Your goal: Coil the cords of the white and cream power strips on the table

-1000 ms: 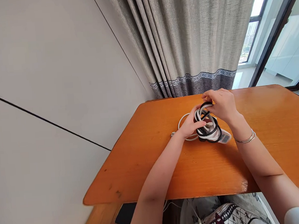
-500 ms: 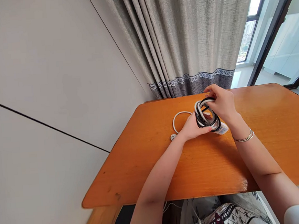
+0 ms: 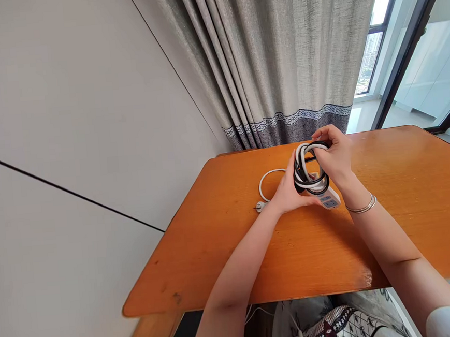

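A coil of black and white cable [image 3: 311, 183] is held up over the table between both hands. My left hand [image 3: 289, 192] cups its left and lower side, thumb stretched beneath the loops. At the upper right of the coil, my right hand [image 3: 333, 153] pinches the loops between thumb and fingers. Behind and below the coil shows a white power strip [image 3: 329, 199], sockets facing up, partly hidden by the cable and left hand. A white cord [image 3: 262, 182] curves out left on the tabletop, and a white plug [image 3: 260, 206] lies beside my left wrist.
The orange-brown wooden table [image 3: 200, 253] has a rounded left corner near the pale wall panel [image 3: 69, 123]. A grey curtain [image 3: 278, 55] hangs behind its far edge. Under the near edge are a dark flat object [image 3: 187, 328] and thin white cords.
The coil has tilted more upright, with my right hand slightly higher on it. More of the power strip's socket face now shows, and the plug is a little more visible.
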Action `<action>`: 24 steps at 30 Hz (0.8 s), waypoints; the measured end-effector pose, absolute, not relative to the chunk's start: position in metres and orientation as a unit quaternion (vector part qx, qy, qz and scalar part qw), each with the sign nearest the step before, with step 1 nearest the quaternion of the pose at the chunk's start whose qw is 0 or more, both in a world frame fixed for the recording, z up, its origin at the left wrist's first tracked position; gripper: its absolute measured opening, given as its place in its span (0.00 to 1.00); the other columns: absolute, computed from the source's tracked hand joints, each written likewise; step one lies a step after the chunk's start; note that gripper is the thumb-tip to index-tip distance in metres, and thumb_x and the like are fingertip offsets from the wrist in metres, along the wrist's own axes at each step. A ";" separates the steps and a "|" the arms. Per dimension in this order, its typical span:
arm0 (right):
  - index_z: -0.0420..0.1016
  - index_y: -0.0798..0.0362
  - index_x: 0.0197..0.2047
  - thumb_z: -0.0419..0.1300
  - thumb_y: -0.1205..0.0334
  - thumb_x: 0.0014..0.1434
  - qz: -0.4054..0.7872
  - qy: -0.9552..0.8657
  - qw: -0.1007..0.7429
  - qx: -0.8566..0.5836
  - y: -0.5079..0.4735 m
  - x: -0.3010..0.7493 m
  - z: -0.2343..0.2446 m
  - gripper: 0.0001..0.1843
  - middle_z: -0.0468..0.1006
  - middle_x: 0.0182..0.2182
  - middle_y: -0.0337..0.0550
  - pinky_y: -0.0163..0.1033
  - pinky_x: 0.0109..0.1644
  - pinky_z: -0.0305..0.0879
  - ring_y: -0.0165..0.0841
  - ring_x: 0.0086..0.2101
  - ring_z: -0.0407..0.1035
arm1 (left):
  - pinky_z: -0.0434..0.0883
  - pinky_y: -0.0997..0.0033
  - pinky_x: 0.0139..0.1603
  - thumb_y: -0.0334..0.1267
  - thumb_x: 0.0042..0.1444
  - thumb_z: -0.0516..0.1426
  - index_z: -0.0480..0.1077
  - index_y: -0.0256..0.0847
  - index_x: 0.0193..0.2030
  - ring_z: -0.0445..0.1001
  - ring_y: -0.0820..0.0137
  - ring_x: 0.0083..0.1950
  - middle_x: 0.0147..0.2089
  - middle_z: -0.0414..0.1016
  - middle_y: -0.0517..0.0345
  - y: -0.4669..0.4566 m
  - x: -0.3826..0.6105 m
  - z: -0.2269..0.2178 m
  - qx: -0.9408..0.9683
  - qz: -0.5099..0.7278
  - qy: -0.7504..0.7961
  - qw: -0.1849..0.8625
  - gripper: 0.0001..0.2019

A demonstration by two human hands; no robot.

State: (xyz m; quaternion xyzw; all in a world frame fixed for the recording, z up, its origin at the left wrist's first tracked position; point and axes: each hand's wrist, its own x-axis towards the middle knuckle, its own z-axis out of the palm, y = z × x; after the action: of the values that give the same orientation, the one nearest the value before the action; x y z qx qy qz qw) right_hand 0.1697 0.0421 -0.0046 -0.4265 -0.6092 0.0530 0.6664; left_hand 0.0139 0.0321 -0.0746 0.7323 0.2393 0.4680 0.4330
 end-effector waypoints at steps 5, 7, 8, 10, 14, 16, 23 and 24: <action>0.71 0.51 0.30 0.53 0.71 0.41 0.073 -0.609 0.683 -0.396 0.042 0.167 -0.006 0.12 0.68 0.21 0.31 0.34 0.29 0.59 0.27 0.22 0.61 | 0.62 0.44 0.69 0.49 0.32 0.75 0.36 0.56 0.77 0.62 0.46 0.71 0.76 0.51 0.44 0.025 0.016 -0.069 0.738 0.476 0.289 0.382 0.70; 0.71 0.51 0.29 0.53 0.71 0.41 0.089 -0.606 0.689 -0.387 0.042 0.166 -0.006 0.11 0.69 0.21 0.31 0.34 0.29 0.59 0.27 0.23 0.62 | 0.67 0.45 0.66 0.48 0.31 0.76 0.38 0.56 0.76 0.66 0.46 0.68 0.75 0.52 0.44 0.024 0.015 -0.067 0.735 0.474 0.285 0.392 0.70; 0.71 0.51 0.29 0.53 0.71 0.41 0.099 -0.604 0.693 -0.381 0.043 0.166 -0.006 0.11 0.69 0.21 0.32 0.34 0.28 0.59 0.27 0.23 0.62 | 0.69 0.46 0.64 0.48 0.31 0.76 0.39 0.55 0.76 0.68 0.46 0.66 0.75 0.53 0.43 0.024 0.013 -0.065 0.733 0.474 0.278 0.401 0.69; 0.71 0.52 0.28 0.53 0.70 0.41 0.120 -0.600 0.700 -0.368 0.043 0.165 -0.005 0.09 0.69 0.21 0.32 0.33 0.27 0.59 0.27 0.22 0.61 | 0.74 0.48 0.60 0.48 0.31 0.76 0.41 0.55 0.76 0.74 0.47 0.61 0.75 0.51 0.40 0.023 0.011 -0.061 0.727 0.470 0.262 0.425 0.68; 0.71 0.52 0.25 0.54 0.69 0.42 0.168 -0.609 0.698 -0.338 0.042 0.162 -0.002 0.06 0.71 0.21 0.34 0.33 0.27 0.59 0.26 0.22 0.62 | 0.76 0.47 0.56 0.51 0.31 0.75 0.44 0.54 0.73 0.77 0.48 0.57 0.76 0.45 0.36 0.021 0.008 -0.053 0.725 0.464 0.240 0.450 0.64; 0.72 0.53 0.24 0.55 0.69 0.42 0.195 -0.626 0.680 -0.328 0.039 0.161 -0.001 0.06 0.73 0.22 0.35 0.33 0.28 0.61 0.27 0.23 0.63 | 0.73 0.44 0.59 0.51 0.31 0.75 0.44 0.54 0.71 0.74 0.48 0.60 0.76 0.45 0.35 0.020 0.008 -0.051 0.729 0.470 0.236 0.439 0.63; 0.73 0.53 0.27 0.57 0.66 0.44 0.327 -0.628 0.620 -0.338 0.026 0.156 0.001 0.05 0.75 0.25 0.37 0.34 0.26 0.68 0.30 0.26 0.69 | 0.64 0.39 0.67 0.50 0.28 0.76 0.42 0.57 0.73 0.59 0.45 0.72 0.74 0.50 0.42 0.020 0.000 -0.048 0.761 0.450 0.239 0.401 0.67; 0.73 0.53 0.27 0.56 0.67 0.43 0.337 -0.628 0.616 -0.336 0.025 0.155 0.001 0.06 0.75 0.26 0.38 0.33 0.25 0.69 0.30 0.27 0.70 | 0.63 0.39 0.68 0.50 0.27 0.76 0.44 0.55 0.73 0.57 0.44 0.73 0.74 0.51 0.42 0.020 -0.002 -0.046 0.769 0.444 0.241 0.391 0.67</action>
State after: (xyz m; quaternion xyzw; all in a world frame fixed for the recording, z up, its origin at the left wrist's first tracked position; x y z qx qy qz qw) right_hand 0.1551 0.0253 0.0014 -0.3357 -0.6283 0.3366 0.6158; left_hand -0.0020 0.0205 -0.0460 0.7692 0.2412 0.4444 0.3907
